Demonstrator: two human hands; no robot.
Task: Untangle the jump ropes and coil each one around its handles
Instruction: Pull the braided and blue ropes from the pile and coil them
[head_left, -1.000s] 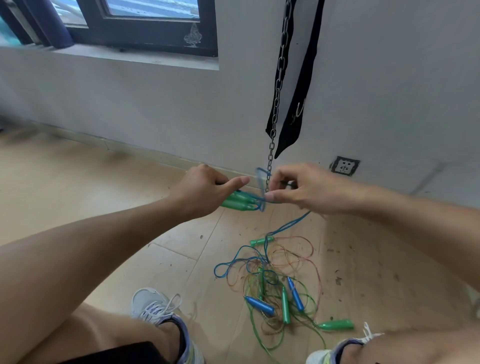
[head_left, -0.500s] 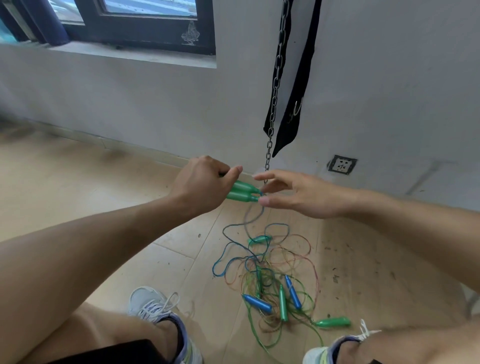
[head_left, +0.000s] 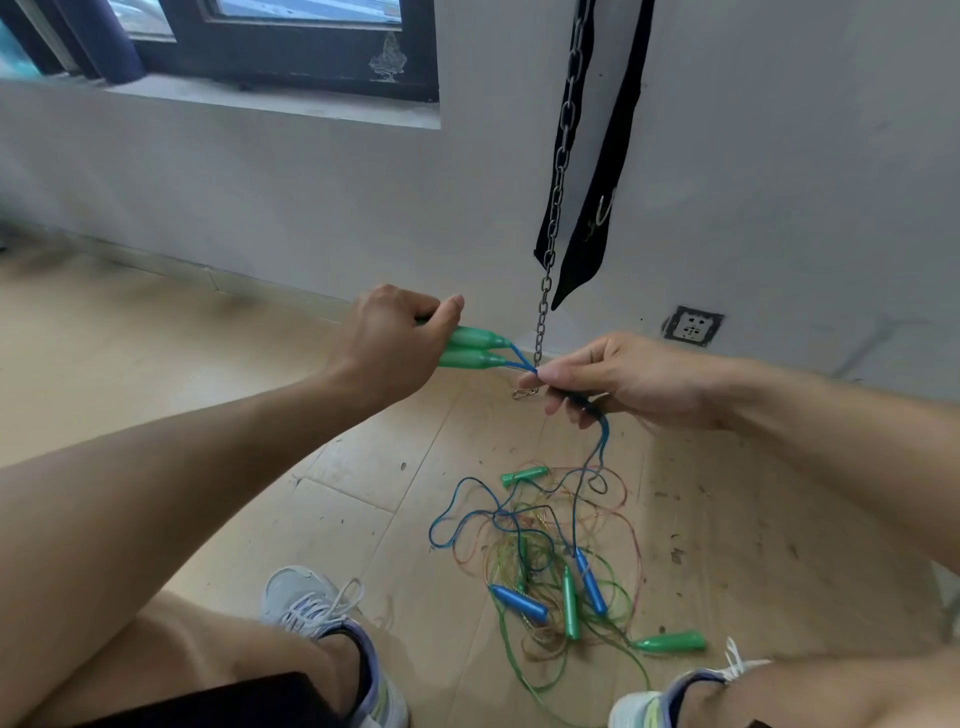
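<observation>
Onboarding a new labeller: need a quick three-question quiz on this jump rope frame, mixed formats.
1. True or false: the left hand holds two green handles side by side.
2. What do the right hand fingers pinch? A) the blue rope B) the hanging chain C) a blue handle
3. Fill in: the tangled pile lies on the ____, between the two shoes.

Key: 1 true; 2 A; 3 floor.
</observation>
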